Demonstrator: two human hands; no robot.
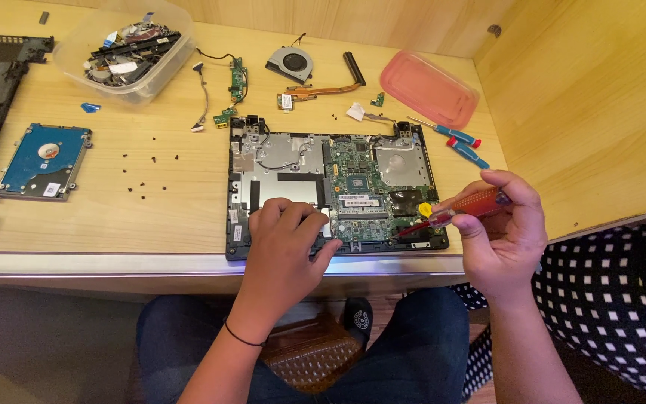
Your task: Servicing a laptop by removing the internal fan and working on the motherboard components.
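The left hand (287, 238) lies palm down, fingers curled, pressing the near left part of the opened laptop base (278, 161), gripping nothing. That base, dark-framed with a green circuit board (360, 187), sits at the wooden desk's (151, 217) front edge. The right hand (504, 236) closes around a red-handled screwdriver (457, 211), tip on the board's near right corner. Bare desk lies left.

One opened laptop base (278, 161) with one green mainboard (360, 187) lies on the worktop (151, 217). Three screwdrivers show: one red-handled screwdriver (457, 211) and two blue-handled screwdrivers (461, 146). There is one hard drive (42, 161), one cooling fan (291, 63), one clear tub (132, 49), one pink lid (428, 88), and two hands, left hand (285, 239) and right hand (502, 236).
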